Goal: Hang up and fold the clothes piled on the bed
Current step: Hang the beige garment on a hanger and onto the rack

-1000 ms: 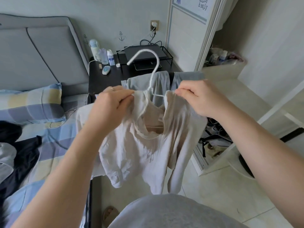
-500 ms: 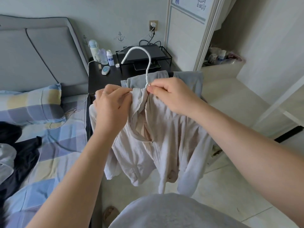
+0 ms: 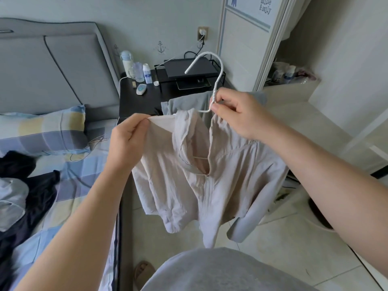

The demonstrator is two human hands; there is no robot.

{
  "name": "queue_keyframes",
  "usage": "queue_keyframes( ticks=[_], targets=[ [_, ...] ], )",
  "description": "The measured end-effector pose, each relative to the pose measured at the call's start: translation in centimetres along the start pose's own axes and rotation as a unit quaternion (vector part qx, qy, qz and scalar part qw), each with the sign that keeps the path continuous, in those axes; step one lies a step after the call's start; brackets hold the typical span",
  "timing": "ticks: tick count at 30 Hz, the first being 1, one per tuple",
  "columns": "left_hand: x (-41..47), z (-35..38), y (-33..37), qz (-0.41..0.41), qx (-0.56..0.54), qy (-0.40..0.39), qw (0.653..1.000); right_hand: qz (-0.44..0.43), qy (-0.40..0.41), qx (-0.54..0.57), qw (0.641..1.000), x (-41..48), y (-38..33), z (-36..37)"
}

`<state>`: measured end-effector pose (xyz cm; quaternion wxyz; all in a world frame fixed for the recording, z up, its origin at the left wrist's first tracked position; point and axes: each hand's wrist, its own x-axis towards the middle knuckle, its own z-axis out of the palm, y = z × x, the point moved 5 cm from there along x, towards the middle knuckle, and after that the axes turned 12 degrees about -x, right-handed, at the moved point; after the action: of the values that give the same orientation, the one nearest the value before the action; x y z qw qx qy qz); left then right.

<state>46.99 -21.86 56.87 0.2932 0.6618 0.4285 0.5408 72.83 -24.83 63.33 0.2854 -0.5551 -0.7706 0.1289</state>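
A beige zip-front jacket hangs on a white wire hanger in front of me, its zip partly open at the neck. My right hand pinches the hanger's neck just below the hook. My left hand grips the jacket's left shoulder edge and pulls it outward. A grey garment shows behind the jacket's collar. On the bed at the left lie dark clothes and a grey piece.
A black nightstand with bottles, a remote and a wire rack stands behind the jacket. A checked pillow leans by the grey headboard. An open wardrobe is at the right. Tiled floor lies below, with a sandal by the bed.
My right hand moved from the collar to the hanger's neck and lifted it. My left hand shifted left, spreading the jacket's shoulder; the jacket now hangs more open.
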Motion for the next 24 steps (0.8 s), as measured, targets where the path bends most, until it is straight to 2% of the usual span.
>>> queue_keyframes(
  ticks=[3,5,8,11,13,17,20,24],
  targets=[
    [0.7,-1.5,-0.9,-0.062,-0.001,0.097,0.993,0.016,0.029,-0.011,0.999,-0.2,1.0,-0.9],
    [1.1,-1.7,-0.7,-0.065,0.018,0.108,0.992,0.015,0.037,-0.02,0.999,-0.4,1.3,-1.2],
    [1.9,-0.7,0.1,-0.048,0.061,0.064,0.995,0.007,0.048,-0.032,0.998,-0.5,0.9,-1.2],
    [2.3,-0.2,0.9,-0.061,0.056,0.072,0.994,-0.002,0.053,-0.018,0.998,-0.4,0.5,-1.3],
    [2.5,0.1,1.4,-0.065,0.09,0.063,0.992,-0.001,0.05,-0.017,0.999,-0.3,0.5,-1.3],
    [2.4,2.5,2.4,-0.002,0.179,-0.07,0.981,-0.003,0.034,-0.02,0.999,-0.3,0.9,-0.8],
    [1.6,4.5,2.3,0.043,0.12,-0.118,0.985,0.009,0.032,-0.017,0.999,-0.4,1.8,-0.3],
    [1.4,6.1,1.5,0.04,0.067,-0.108,0.991,0.066,0.003,0.036,0.997,-2.9,5.2,-1.6]
  ],
)
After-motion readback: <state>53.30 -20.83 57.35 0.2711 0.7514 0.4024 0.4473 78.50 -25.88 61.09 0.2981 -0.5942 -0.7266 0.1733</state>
